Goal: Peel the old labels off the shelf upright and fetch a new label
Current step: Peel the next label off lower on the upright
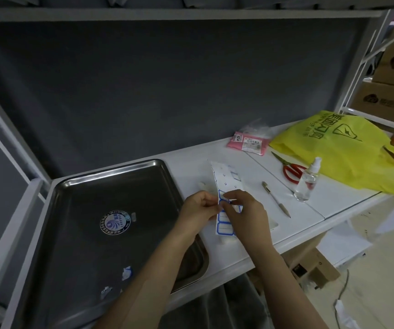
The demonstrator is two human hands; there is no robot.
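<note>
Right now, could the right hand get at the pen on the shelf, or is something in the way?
Probably yes. The pen lies on the shelf beside the right hand, with nothing between them. But that hand pinches the label sheet and would have to release it first.

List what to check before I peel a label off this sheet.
1. Left hand holds the sheet: ok.
2. Right hand pinches the sheet: ok.
3. Labels left on the sheet: ok, several below the hands.
4. One label's corner lifted: cannot tell, fingers hide it.
5. Old scraps in the tray: ok.
6. Scissors and bottle apart from the hands: ok.
</note>
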